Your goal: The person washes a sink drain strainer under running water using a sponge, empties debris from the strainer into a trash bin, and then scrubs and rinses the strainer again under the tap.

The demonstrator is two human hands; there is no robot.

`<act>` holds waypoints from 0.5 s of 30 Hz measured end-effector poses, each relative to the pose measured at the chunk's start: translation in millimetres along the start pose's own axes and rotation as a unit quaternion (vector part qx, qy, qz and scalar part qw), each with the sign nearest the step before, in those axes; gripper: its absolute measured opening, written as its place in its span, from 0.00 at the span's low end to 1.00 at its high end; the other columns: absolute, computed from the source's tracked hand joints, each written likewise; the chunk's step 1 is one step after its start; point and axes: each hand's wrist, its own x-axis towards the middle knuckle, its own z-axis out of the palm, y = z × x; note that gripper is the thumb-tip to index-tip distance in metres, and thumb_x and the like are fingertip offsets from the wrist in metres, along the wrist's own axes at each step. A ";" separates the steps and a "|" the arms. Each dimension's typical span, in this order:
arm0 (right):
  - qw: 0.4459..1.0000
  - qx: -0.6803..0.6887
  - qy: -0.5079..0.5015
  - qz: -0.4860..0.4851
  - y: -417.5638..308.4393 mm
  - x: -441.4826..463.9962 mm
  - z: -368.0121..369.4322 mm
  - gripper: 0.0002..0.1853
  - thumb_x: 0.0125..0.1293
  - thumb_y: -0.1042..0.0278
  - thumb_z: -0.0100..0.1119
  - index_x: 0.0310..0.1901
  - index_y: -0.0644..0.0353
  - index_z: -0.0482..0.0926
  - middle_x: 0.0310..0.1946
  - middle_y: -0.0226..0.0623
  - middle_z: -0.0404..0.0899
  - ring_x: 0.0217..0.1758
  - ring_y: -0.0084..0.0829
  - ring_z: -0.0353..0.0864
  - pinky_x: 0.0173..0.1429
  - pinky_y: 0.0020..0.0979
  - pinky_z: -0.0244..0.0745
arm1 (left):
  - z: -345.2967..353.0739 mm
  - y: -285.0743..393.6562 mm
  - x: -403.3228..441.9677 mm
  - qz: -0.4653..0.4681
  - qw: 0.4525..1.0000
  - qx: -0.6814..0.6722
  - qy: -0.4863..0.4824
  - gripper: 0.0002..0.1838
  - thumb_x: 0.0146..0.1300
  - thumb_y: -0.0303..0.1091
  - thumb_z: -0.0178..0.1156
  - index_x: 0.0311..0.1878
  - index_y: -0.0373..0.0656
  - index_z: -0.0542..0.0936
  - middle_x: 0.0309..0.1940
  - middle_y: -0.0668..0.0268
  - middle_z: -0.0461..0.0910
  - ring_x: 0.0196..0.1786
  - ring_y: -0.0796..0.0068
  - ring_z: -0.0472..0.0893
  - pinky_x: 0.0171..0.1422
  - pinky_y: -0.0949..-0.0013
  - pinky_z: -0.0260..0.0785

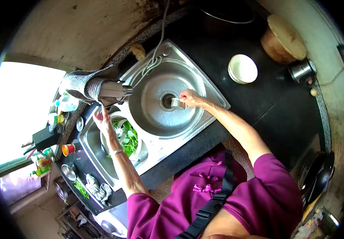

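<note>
My right hand reaches into the round steel sink basin. Its fingers are closed on a small white cup-like piece, held beside the drain; its exact kind is hard to make out. My left hand is raised just under the cloth-wrapped faucet, fingers apart and one pointing up; whether it touches the faucet I cannot tell. Below that hand, green leafy vegetables lie in a white colander in the smaller basin, partly hidden by my left forearm.
A white bowl stands on the dark counter at right, near a brown pot and a metal cup. Left of the sink are an orange cup, a ladle and a cloth. A grey hose hangs over the basin's rim.
</note>
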 end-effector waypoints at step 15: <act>0.995 0.066 -0.016 0.075 0.5 28.3 -6.0 0.09 0.61 0.71 0.49 0.29 0.68 0.75 0.19 0.34 0.74 0.19 0.21 0.74 0.20 0.23 0.70 | -23.0 -46.5 61.2 0.080 0.985 0.062 -0.140 0.29 0.58 0.28 0.44 0.64 0.39 0.52 0.61 0.56 0.58 0.60 0.68 0.63 0.59 0.67 0.59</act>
